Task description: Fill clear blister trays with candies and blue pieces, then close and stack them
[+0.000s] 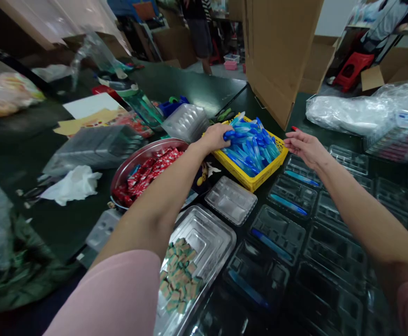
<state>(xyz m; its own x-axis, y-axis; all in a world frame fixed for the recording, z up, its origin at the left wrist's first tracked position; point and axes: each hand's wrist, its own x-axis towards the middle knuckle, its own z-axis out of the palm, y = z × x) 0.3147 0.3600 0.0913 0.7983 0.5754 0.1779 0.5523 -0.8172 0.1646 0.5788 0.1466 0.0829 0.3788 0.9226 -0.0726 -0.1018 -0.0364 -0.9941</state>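
My left hand (216, 137) reaches over the near-left rim of a yellow plastic basket (251, 181), its fingers closed around a dark blue end of a slim plastic stick (229, 135). Translucent blue sticks (254, 147) of the same kind fill the basket in a loose heap. Off the basket's right corner hovers my right hand (305, 147), fingers loosely stretched, with nothing visible in it. A small red spot shows by its fingertips. Below it lie clear compartment trays (277, 233); several in the left column each hold one blue stick (288, 204).
A metal tray (207, 228) carries small tan-and-green blocks (179, 275). Left of it, a round bowl (120, 179) holds red patterned packets (156, 172). A tall cardboard box (280, 56) stands behind the basket. Stacked clear trays (95, 147) and plastic bags (350, 112) occupy the sides.
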